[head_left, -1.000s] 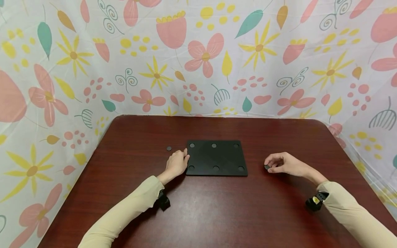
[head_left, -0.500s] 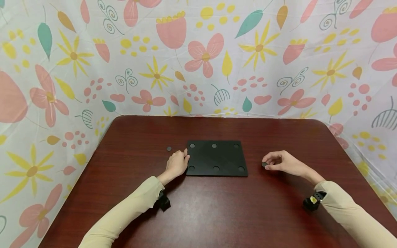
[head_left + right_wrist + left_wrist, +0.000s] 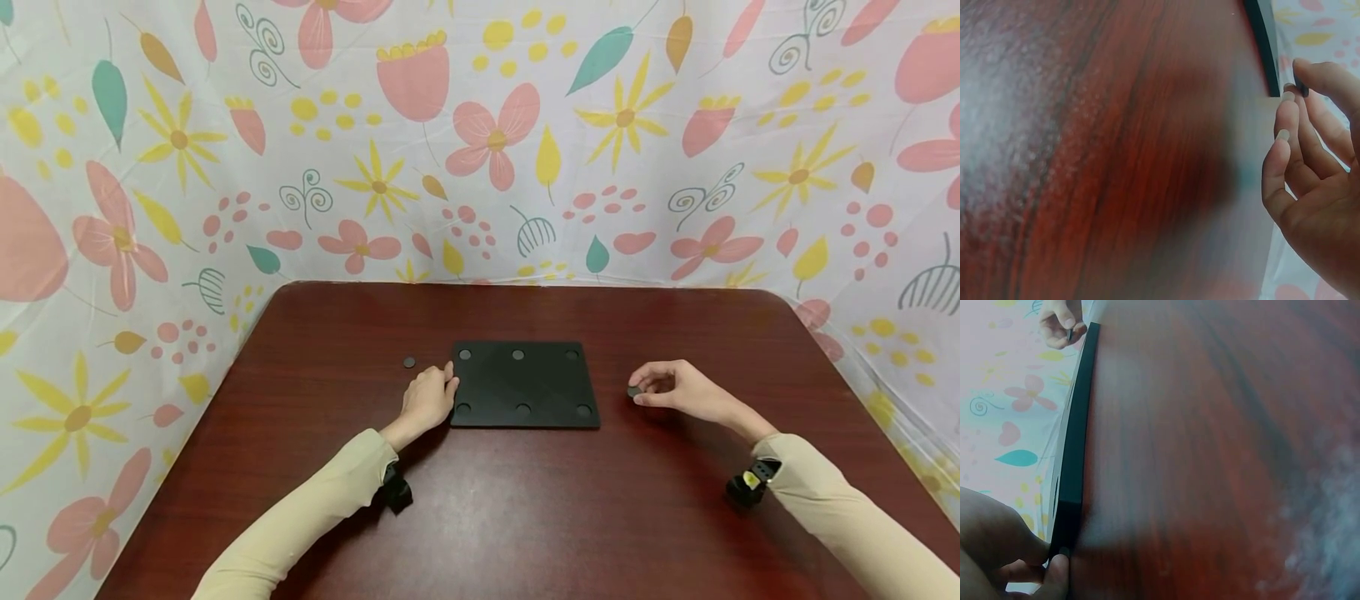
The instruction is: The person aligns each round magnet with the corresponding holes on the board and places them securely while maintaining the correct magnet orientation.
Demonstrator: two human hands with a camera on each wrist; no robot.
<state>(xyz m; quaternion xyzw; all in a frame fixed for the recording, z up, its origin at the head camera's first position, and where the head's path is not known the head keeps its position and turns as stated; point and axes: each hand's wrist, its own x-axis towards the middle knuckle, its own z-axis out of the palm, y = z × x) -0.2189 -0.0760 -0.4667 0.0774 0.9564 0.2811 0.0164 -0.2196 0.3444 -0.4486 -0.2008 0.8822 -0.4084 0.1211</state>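
Note:
A flat black rectangular board point(image 3: 522, 385) lies on the table, with a row of round recesses along its far edge and another along its near edge. The far-left and far-middle circles look lighter grey than the others. My left hand point(image 3: 428, 395) grips the board's left edge; in the left wrist view its thumb point(image 3: 1057, 575) lies against the board's end. Right of the board, my right hand point(image 3: 687, 390) pinches a small dark disc point(image 3: 633, 391) between thumb and fingertips. The right wrist view shows this disc point(image 3: 1300, 86) edge-on, near the board's corner.
Another small dark disc point(image 3: 409, 362) lies on the table left of the board, just beyond my left hand. The reddish-brown wooden table point(image 3: 525, 517) ends at a flower-patterned cloth point(image 3: 495, 208) behind and at both sides. A black camera sits on each wrist.
My right hand has moved left and slightly away from me, bringing the pinched disc closer to the board. The left hand and the board have stayed in place.

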